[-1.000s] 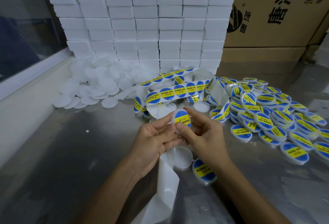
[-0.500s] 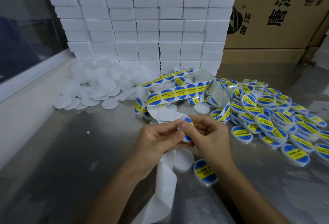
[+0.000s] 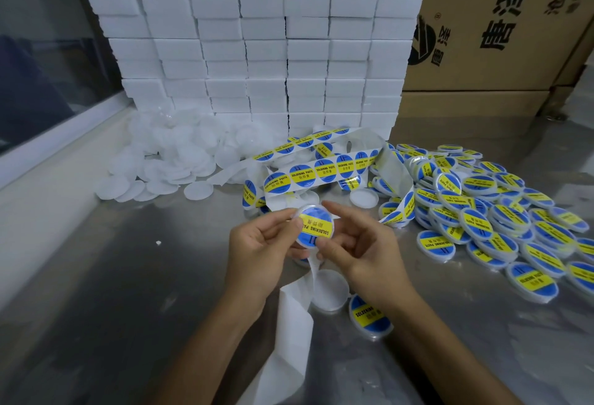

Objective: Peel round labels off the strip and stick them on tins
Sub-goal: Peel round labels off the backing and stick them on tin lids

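A labelled tin (image 3: 314, 227) sits tilted between both hands; the label strip (image 3: 324, 169) curls behind it, with labelled tins (image 3: 482, 211) heaped right.

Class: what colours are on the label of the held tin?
Blue with a yellow band, on the label; head view.

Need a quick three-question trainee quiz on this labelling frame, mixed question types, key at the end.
1. True or false: the tin held between the left hand and the right hand already carries a blue and yellow label.
2. Where do the finished tins lie? A) in a pile on the table to the person's right B) stacked on the white boxes C) inside the cardboard carton
3. Fill in: the English words on the labels of the strip read SOLDERING ____.

Key: 1 true; 2 A; 3 PASTE
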